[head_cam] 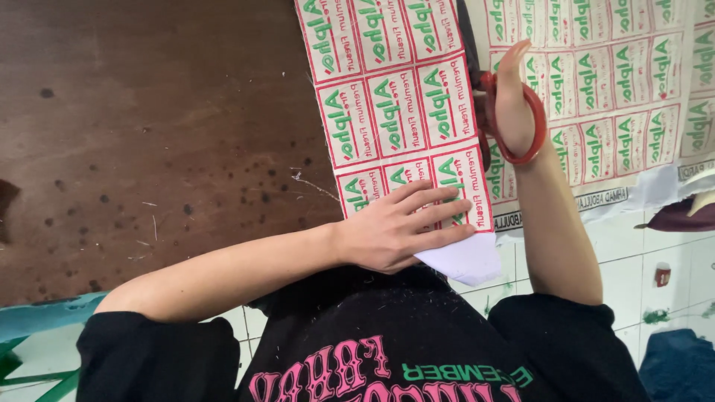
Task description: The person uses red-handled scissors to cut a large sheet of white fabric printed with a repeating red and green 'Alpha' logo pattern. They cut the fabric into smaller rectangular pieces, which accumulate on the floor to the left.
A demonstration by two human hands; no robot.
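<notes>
A white sheet printed with rows of red-and-green rectangular labels lies on a brown table (149, 134). A cut strip of it (395, 97) sits at the centre. My left hand (402, 227) lies flat on the strip's near end, fingers spread, pressing it down. My right hand (514, 104) grips red-handled scissors (532, 138), set in the gap between the strip and the remaining sheet (625, 74). The blades are hidden behind my hand.
The brown table is spotted with dark marks and thin paper slivers. White floor tiles (648, 260) show at the lower right, with a dark object (678, 216) and a blue cloth (681, 365). A teal edge (45, 320) lies at the lower left.
</notes>
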